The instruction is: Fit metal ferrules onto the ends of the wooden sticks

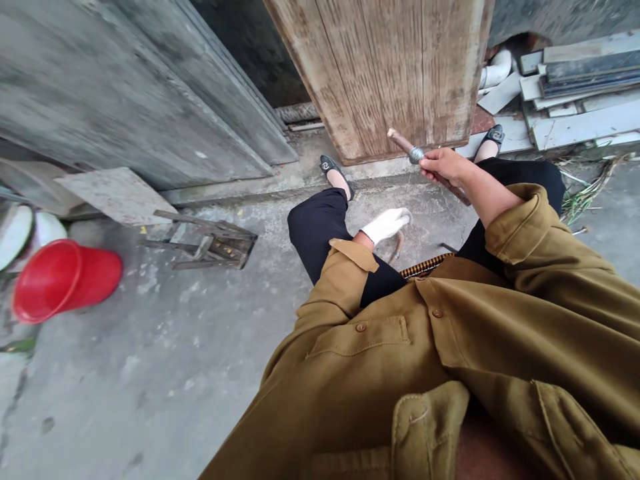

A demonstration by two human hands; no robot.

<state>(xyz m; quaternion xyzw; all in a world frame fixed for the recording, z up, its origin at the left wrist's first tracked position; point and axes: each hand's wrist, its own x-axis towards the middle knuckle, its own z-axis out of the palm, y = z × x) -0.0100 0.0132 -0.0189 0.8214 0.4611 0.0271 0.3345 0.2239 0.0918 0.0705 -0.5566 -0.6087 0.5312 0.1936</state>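
Grey, worn concrete ground (175, 360) spreads beneath everything, bounded at the upper left by large weathered grey boards (125, 87). An olive-brown shirt (375, 380) with a buttoned chest pocket and turned-back cuffs fills the lower foreground. Ahead stands a brown panel of vertical wooden planks (390, 67), its lower edge near a low concrete ledge. Dark trousers (320, 230) cover the person's spread, bent legs. At the upper right lies a stack of long, flat strips (585, 93), mostly white and grey, just beside a white elbow pipe (497, 67). Over on the left, a red plastic bucket (95, 277) lies on its side, and nearby a small wooden frame (215, 243) rests on the ground.

Between the knees and the plank panel, a brown wooden stick (403, 141) slants upward to the left. The bare right hand (445, 165) has its fingers closed around it, just behind a tight winding of silvery wire (416, 155). Lower, the left hand (387, 225) wears a white glove, its fingers bent; whether they grip the curved brown piece (397, 248) just below them cannot be told. Each dark shoe (327, 165) bears a pale, curving emblem, too small to read.
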